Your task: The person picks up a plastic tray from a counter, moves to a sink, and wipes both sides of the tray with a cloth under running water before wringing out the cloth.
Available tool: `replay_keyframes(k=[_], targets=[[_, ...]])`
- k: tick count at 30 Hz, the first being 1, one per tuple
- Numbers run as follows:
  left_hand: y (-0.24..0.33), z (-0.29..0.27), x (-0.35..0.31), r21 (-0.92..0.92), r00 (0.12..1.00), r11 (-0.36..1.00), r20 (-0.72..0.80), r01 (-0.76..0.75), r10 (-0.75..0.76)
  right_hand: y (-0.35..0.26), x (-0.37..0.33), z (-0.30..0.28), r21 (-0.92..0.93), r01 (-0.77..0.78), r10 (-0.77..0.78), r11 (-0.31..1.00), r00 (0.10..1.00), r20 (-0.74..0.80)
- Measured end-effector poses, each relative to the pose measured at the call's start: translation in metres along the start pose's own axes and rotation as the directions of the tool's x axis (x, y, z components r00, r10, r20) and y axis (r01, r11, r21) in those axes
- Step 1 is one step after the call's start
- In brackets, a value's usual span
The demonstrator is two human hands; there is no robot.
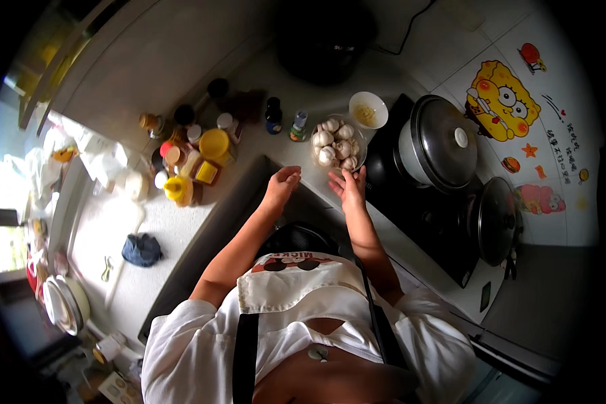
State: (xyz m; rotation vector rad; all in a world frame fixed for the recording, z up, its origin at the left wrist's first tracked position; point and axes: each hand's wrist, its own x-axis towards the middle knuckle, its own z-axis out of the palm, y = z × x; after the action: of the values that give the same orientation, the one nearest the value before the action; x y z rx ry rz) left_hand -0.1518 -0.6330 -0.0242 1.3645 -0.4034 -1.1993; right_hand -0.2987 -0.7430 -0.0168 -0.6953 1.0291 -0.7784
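Observation:
A clear bowl (314, 153) full of whole garlic bulbs (326, 155) stands on the counter in front of me. My right hand (349, 187) is at its near rim, fingers spread and nothing in them; whether the fingertips touch the bowl I cannot tell. Left of the bowl and a little nearer to me is my left hand (285, 180), held over the counter's front edge. Its fingers are loosely bent and nothing shows in them. Just behind the garlic sits a small white bowl (382, 113) with pale pieces inside, too small to make out.
To the right, a lidded pot (444, 143) and a dark lidded pan (495, 222) stand on a black cooktop (421, 225). Several sauce bottles and jars (215, 147) crowd the left counter, with a blue cloth-like item (141, 250) nearer. A black appliance (326, 44) stands at the back.

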Motion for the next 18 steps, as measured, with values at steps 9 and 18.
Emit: replay_keyframes(k=[9, 18], targets=[[-0.047, -0.038, -0.109, -0.081, 0.94, 0.992, -0.334, -0.098, 0.066, 0.041, -0.041, -0.011, 0.073, -0.078, 0.071, 0.994, 0.993, 0.094], [-0.058, -0.125, -0.22, -0.171, 0.729, 0.952, -0.681, -0.253, 0.072, 0.082, -0.11, 0.104, -0.22, -0.174, 0.264, 0.96, 0.823, 0.503]])
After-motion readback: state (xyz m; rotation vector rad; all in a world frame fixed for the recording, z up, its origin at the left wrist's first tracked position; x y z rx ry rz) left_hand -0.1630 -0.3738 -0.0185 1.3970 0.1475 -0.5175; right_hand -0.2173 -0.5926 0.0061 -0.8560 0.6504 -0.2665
